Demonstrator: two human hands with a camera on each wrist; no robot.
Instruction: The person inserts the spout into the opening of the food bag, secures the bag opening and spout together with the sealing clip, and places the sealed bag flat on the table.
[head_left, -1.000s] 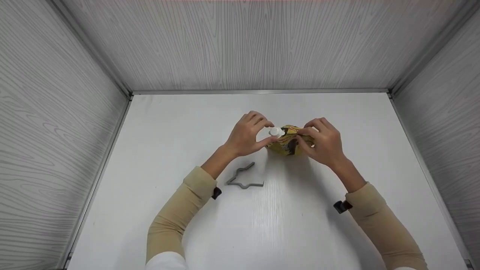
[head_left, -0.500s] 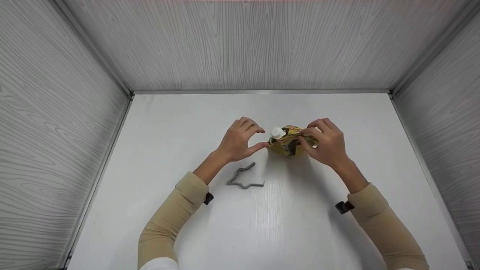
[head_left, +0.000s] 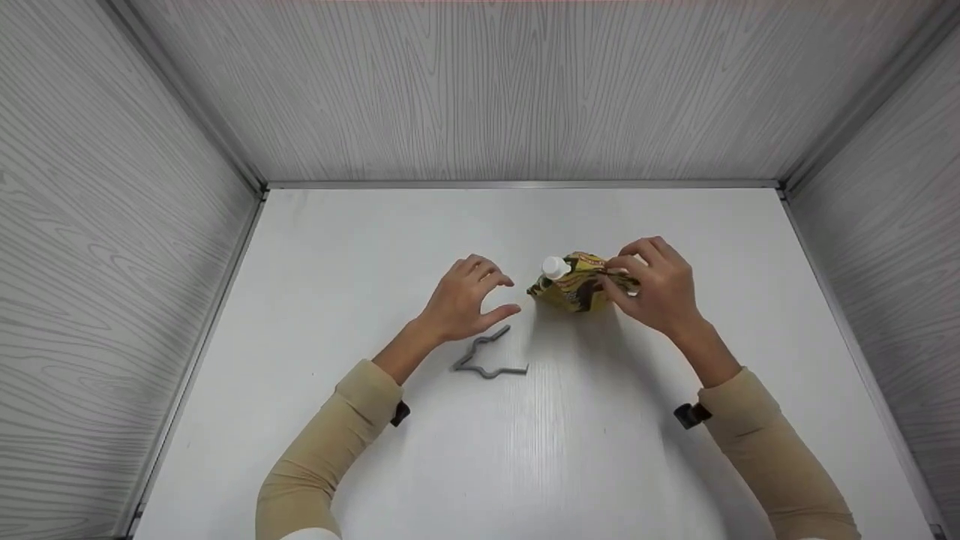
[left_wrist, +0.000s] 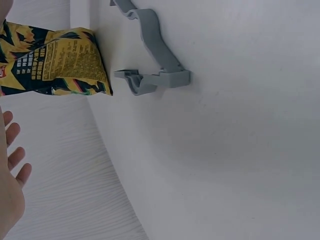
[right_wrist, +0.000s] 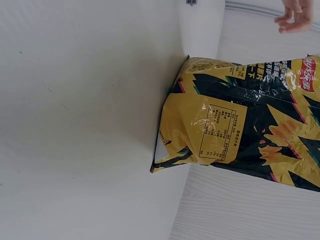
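Note:
A yellow and black snack bag (head_left: 577,289) stands upright on the white table, its printed back showing in the right wrist view (right_wrist: 220,127). At its top left sits a round white cap (head_left: 556,268); how it joins the bag is hidden. My right hand (head_left: 654,289) pinches the bag's top edge between thumb and fingers. Left of the bag, my left hand (head_left: 461,304) hovers apart from it with thumb and fingers spread, holding nothing. Below that hand lies a grey hinged plastic piece (head_left: 491,373), spread in a V, with a curved bend in each arm.
The white tabletop (head_left: 465,450) surrounds these things. Grey wood-grain panels (head_left: 480,97) wall it at the back and both sides, with a metal strip (head_left: 450,184) along the back edge.
My left hand has let go of the white cap and drawn away to the left and nearer to me. My right hand keeps hold of the bag's top, shifting slightly right.

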